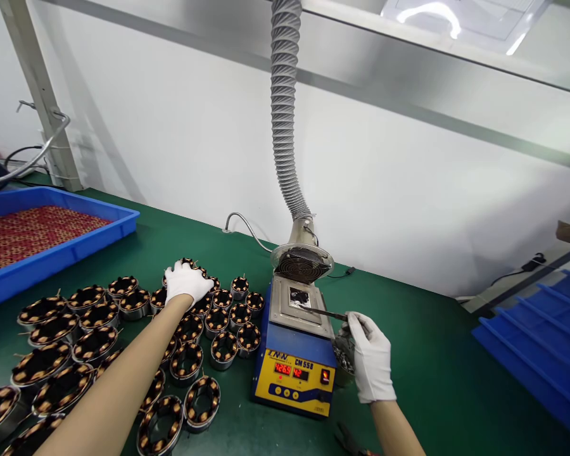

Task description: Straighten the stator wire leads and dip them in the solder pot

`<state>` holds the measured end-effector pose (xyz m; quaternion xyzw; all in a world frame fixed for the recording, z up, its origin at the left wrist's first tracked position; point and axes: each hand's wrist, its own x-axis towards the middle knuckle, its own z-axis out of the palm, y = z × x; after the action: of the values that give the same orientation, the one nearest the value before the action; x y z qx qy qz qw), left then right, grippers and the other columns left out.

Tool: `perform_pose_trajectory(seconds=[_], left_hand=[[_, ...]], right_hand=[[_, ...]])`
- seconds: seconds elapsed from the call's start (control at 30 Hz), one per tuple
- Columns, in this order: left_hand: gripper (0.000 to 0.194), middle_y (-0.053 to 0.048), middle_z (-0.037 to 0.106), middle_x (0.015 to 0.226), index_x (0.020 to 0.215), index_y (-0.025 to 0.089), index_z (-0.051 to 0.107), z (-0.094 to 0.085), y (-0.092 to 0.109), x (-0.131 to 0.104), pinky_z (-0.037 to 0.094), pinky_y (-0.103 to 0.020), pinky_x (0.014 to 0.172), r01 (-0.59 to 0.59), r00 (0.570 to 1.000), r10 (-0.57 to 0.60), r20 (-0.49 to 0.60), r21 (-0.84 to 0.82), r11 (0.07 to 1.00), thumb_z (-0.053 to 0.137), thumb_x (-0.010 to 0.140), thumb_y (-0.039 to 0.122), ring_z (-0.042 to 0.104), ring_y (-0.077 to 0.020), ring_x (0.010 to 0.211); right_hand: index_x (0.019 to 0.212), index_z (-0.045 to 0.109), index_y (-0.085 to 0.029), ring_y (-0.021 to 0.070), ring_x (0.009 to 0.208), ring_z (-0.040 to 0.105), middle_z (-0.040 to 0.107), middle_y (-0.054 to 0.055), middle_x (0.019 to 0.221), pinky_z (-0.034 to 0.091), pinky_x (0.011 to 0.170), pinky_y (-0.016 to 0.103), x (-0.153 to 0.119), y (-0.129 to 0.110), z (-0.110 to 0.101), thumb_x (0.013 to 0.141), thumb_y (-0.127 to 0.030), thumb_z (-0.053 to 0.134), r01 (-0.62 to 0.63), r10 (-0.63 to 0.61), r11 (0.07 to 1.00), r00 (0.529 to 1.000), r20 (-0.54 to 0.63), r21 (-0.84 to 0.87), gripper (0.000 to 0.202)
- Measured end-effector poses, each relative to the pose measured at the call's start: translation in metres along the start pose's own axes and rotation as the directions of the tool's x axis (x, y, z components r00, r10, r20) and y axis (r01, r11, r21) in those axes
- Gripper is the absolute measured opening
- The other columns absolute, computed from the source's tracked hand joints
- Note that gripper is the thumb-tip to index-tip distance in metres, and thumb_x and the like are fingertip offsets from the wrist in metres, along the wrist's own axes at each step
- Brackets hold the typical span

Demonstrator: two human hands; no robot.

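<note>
My left hand [186, 282], in a white glove, rests palm down on a wound stator ring at the far edge of a group of several copper-wound stator rings [123, 342] spread over the green mat. My right hand [371, 358], also gloved, holds a thin metal scraper [327, 313] whose tip reaches toward the pot opening of a blue and yellow solder pot [296, 354]. Red digits glow on the pot's front panel. A small metal cup of dross [342, 354] sits just left of my right hand.
A grey ribbed fume hose [285, 120] hangs down to a round fan intake [303, 263] behind the pot. A blue tray [42, 234] with patterned parts stands at back left. Blue trays [546, 342] are stacked at right. Pliers [349, 440] lie near the front edge.
</note>
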<state>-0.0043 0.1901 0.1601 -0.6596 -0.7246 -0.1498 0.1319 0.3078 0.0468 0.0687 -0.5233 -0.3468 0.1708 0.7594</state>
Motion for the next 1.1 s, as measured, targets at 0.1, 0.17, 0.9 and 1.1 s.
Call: perform_pose_trajectory(seconds=[0.1, 0.17, 0.9, 1.1], left_hand=[[0.054, -0.018, 0.047, 0.126, 0.102, 0.02, 0.071, 0.0, 0.001, 0.0, 0.025, -0.048, 0.103, 0.005, 1.0, -0.005, 0.002, 0.005, 1.0, 0.042, 0.07, 0.051, 0.034, -0.0311, 0.123], [0.055, -0.018, 0.047, 0.126, 0.103, 0.019, 0.071, 0.0, 0.001, 0.0, 0.025, -0.048, 0.103, 0.005, 1.0, -0.005, 0.009, 0.007, 1.0, 0.042, 0.07, 0.052, 0.033, -0.0313, 0.123], [0.053, -0.018, 0.048, 0.124, 0.102, 0.021, 0.071, 0.001, 0.0, 0.001, 0.026, -0.048, 0.102, -0.002, 1.0, 0.002, -0.005, 0.01, 1.0, 0.041, 0.07, 0.051, 0.033, -0.0316, 0.123], [0.053, -0.018, 0.046, 0.126, 0.104, 0.02, 0.07, -0.001, 0.0, 0.001, 0.026, -0.047, 0.102, 0.003, 1.0, -0.004, 0.03, 0.02, 1.0, 0.042, 0.071, 0.051, 0.033, -0.0316, 0.123]], right_hand=[[0.084, 0.059, -0.011, 0.0173, 0.067, 0.054, 0.059, 0.008, 0.075, 0.045, 0.063, 0.029, -0.002, -0.006, 0.004, 0.062, -0.059, 0.062, 0.037, -0.037, 0.999, 0.999, -0.01, -0.013, 0.053], [0.085, 0.058, -0.011, 0.0178, 0.069, 0.055, 0.06, 0.009, 0.076, 0.046, 0.066, 0.03, -0.002, -0.01, 0.005, 0.064, -0.06, 0.06, 0.067, -0.068, 0.997, 0.997, -0.04, -0.028, 0.053], [0.083, 0.061, -0.012, 0.0174, 0.067, 0.06, 0.063, 0.01, 0.077, 0.05, 0.063, 0.029, 0.007, -0.017, -0.009, 0.081, -0.043, 0.05, 0.516, -0.532, 0.801, 0.846, 0.037, -0.304, 0.033], [0.084, 0.057, -0.013, 0.0128, 0.064, 0.059, 0.062, 0.005, 0.073, 0.048, 0.06, 0.022, 0.005, -0.032, 0.0, 0.088, -0.021, 0.045, 0.82, -0.816, 0.404, 0.523, 0.246, -0.405, 0.014]])
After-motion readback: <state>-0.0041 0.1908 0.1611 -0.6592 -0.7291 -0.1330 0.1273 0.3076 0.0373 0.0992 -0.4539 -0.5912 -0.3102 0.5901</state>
